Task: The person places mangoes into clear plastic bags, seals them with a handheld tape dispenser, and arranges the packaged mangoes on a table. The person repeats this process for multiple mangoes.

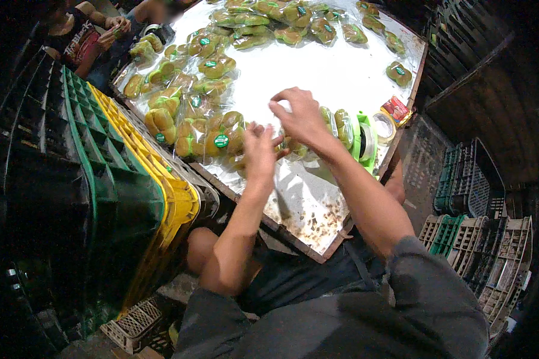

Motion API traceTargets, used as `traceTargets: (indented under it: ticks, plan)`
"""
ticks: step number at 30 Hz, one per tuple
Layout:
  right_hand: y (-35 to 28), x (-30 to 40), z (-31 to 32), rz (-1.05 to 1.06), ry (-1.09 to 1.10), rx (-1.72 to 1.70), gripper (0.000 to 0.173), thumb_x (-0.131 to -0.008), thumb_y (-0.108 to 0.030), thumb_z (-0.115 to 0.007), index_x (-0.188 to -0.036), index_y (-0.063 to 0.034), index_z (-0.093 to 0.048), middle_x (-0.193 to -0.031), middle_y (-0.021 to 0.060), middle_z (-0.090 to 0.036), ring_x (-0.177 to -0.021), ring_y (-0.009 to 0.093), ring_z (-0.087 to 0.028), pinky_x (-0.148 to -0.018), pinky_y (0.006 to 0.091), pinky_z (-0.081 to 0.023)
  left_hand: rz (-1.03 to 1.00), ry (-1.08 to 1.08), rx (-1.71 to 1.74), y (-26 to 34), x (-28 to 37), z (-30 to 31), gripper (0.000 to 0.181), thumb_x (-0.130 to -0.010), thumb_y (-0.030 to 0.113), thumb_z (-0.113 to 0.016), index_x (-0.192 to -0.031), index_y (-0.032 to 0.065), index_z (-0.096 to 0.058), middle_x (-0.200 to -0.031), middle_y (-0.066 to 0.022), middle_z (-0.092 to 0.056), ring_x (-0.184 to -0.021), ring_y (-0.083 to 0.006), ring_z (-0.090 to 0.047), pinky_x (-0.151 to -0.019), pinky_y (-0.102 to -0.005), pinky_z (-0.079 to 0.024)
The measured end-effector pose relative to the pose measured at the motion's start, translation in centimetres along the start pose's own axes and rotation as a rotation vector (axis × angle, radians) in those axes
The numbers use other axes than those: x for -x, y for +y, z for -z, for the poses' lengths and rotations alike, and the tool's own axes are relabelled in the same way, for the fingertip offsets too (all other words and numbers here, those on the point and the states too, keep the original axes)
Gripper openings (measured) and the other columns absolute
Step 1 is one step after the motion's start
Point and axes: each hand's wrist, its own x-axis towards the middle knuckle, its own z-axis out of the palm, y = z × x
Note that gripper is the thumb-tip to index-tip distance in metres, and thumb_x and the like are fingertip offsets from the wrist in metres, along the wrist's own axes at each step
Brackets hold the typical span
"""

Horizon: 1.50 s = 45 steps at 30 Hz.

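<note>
My left hand (261, 146) is at the near edge of a pile of bread rolls in clear plastic bags, beside a pack with a round green sticker (221, 141). Its fingers are blurred and partly over the packs, so a hold cannot be made out. My right hand (299, 116) is raised just above and right of it, fingers bent, thumb and forefinger near each other over the white tabletop (314, 76). Whether something thin is between them cannot be seen. Right of my right hand stand more bagged rolls (343, 129) and a bright green tape dispenser (364, 141).
A tape roll (383, 128) and a red-yellow packet (396, 110) lie at the table's right edge. Stacked green (87, 148) and yellow crates (179, 197) rise close on the left. More crates (498, 264) stand at right. Another person (78, 40) sits at upper left.
</note>
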Motion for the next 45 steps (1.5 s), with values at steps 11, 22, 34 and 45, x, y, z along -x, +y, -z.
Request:
traceTargets:
  ticks: [11, 22, 34, 45]
  plan:
    - [-3.3, -2.0, -7.7, -0.033, -0.113, -0.015, 0.061, -0.077, -0.027, -0.067, -0.119, 0.0045, -0.037, -0.086, 0.0264, -0.064, -0.085, 0.045, -0.063, -0.077, 0.0518, -0.050, -0.241, 0.426, 0.075, 6.3, -1.9, 6.6, 0.062, -0.093, 0.027, -0.059, -0.140, -0.0011, -0.031, -0.142, -0.0183, -0.038, -0.128, -0.0284, -0.040, -0.107, -0.0372, -0.030]
    - [-3.9, 8.5, 2.5, 0.105, 0.162, -0.576, 0.049, -0.086, -0.025, -0.069, -0.122, -0.0023, -0.047, -0.101, 0.0214, -0.062, -0.095, 0.031, -0.062, -0.084, 0.0402, -0.048, -0.372, 0.001, -0.152, 5.4, 1.2, 2.1, 0.042, -0.103, 0.032, -0.041, -0.108, -0.0063, -0.059, -0.113, -0.0154, -0.062, -0.100, -0.0212, -0.058, -0.091, -0.0333, -0.045]
    - [-2.5, 12.6, 4.6, 0.187, 0.281, -0.340, 0.010, -0.090, -0.010, -0.062, -0.087, 0.0000, -0.063, -0.080, 0.0104, -0.057, -0.073, 0.026, -0.057, -0.066, 0.0348, -0.046, -1.153, -0.383, -1.037, 4.2, 6.0, 0.6, 0.040, -0.095, 0.041, -0.055, -0.103, 0.0046, -0.070, -0.102, -0.0125, -0.067, -0.095, -0.0292, -0.063, -0.078, -0.0375, -0.052]
    - [-4.1, 11.6, 4.7, -0.106, 0.591, -0.832, 0.015, -0.099, -0.014, -0.053, -0.095, -0.0022, -0.061, -0.089, 0.0030, -0.060, -0.084, 0.010, -0.056, -0.077, 0.0251, -0.045, -0.823, -0.015, -0.249, 3.7, 6.8, 0.6, 0.021, -0.096, 0.013, -0.058, -0.085, -0.0031, -0.066, -0.093, -0.0106, -0.064, -0.094, -0.0202, -0.060, -0.087, -0.0312, -0.047]
